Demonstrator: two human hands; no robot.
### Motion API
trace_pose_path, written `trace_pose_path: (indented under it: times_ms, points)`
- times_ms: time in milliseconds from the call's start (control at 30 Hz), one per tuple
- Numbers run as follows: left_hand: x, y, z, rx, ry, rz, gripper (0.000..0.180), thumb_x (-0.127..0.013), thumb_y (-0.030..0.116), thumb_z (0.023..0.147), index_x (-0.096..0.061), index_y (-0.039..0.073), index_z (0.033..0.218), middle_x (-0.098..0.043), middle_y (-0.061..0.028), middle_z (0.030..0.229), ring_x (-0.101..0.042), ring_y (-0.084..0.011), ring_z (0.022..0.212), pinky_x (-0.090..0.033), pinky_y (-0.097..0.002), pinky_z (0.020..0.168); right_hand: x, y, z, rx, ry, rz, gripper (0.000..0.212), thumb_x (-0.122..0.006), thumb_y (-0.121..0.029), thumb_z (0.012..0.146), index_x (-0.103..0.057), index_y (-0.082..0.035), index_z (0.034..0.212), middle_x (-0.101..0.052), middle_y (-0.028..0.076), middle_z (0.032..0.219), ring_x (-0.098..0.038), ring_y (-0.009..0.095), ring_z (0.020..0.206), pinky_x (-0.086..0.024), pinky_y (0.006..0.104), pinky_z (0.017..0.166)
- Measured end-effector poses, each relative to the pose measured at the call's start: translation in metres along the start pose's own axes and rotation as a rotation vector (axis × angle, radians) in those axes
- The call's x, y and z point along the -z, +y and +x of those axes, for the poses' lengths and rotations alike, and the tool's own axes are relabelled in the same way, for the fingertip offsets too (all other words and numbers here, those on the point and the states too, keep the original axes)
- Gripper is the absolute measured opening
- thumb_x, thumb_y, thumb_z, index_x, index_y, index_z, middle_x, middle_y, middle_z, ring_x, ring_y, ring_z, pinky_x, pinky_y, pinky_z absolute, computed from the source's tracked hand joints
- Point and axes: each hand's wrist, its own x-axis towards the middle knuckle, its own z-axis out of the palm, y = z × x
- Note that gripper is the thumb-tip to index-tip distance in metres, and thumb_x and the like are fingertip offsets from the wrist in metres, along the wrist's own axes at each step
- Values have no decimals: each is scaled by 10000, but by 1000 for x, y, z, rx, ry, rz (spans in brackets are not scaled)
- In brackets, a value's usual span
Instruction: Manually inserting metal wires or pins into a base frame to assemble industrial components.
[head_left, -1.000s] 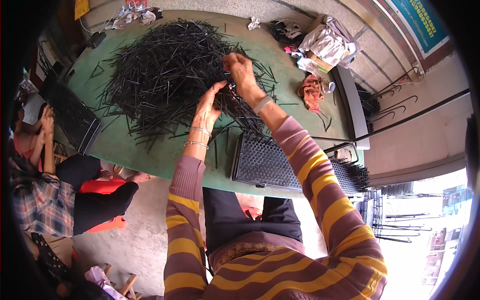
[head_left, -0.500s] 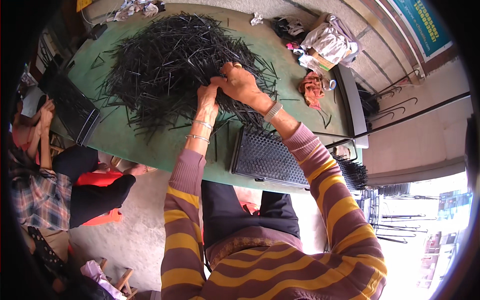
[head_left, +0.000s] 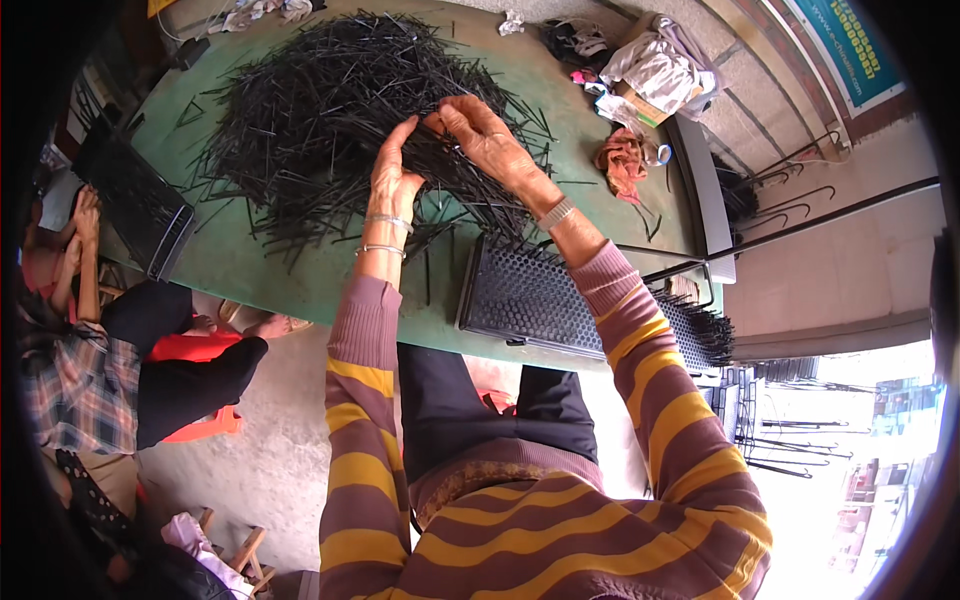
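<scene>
Evidently, at the left edge of the frame, a co-worker in a plaid shirt (head_left: pixel 85 385) sits with both hands (head_left: pixel 85 225) together, near a dark, flat tray (head_left: pixel 135 205) that lies aslant at the left end of the green table (head_left: pixel 300 300). From upper left to upper centre spreads a big, tangled heap of thin black rods (head_left: pixel 320 120), with stray ones scattered around it.

At the heap's lower right, near the centre of the frame, is the left hand (head_left: pixel 396 168), its fingers extended upward and thumb apart, palm toward the rods; whether it pinches any cannot be told. Just right of it, the right hand (head_left: pixel 490 145) bends over the heap with curled fingers; what lies within them is hidden. Beneath the two, rods run more nearly parallel, slanting to the lower right.

Below and right, a black perforated tray (head_left: pixel 525 300) lies at the near edge, its visible left part showing no upright rods. Beyond the right sleeve (head_left: pixel 640 340), a dense cluster of rod ends (head_left: pixel 708 335) bristles. A crumpled reddish cloth (head_left: pixel 622 165) lies upper right.

Judging by this, gathering and aligning a handful is under way; the heap is mostly unsorted, so much seems left.
</scene>
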Motion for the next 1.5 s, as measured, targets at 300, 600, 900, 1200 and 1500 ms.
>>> trace_pose_path:
  times_ms: [300,600,900,1200,1500]
  points:
    - [17,17,13,-164,24,-128,176,-722,116,808,-573,55,877,-620,-66,768,-613,-227,732,-547,-441,786,3,22,-18,-554,-247,279,581,-464,-501,975,-568,32,1180,-668,125,998,-671,159,825,-555,250,620]
    - [13,17,-1,-228,35,-129,194,-720,154,820,-580,53,908,-652,-88,883,-644,-253,843,-519,-489,882,-4,11,-23,-630,-130,544,268,-654,-245,908,-612,17,871,-593,40,727,-505,74,556,-452,220,457]
    - [33,34,12,-263,46,-200,147,-681,131,824,-573,62,753,-606,-68,716,-613,-232,702,-534,-436,769,35,-15,-41,-379,19,128,260,-655,-249,874,-625,8,851,-545,18,720,-516,114,561,-442,242,513]
    - [47,-1,-10,-28,-135,-143,298,-657,179,850,-610,-21,1066,-671,-110,879,-645,-260,822,-524,-414,805,50,5,-40,-455,240,513,212,-652,-189,901,-614,15,943,-563,14,753,-520,102,631,-464,252,560]
    - [42,-12,-27,-58,14,21,120,-672,123,852,-668,7,885,-689,-112,875,-667,-237,743,-576,-369,716,-25,0,-36,19,-50,-440,183,-600,-183,894,-695,-26,890,-694,89,806,-658,166,766,-504,317,712]
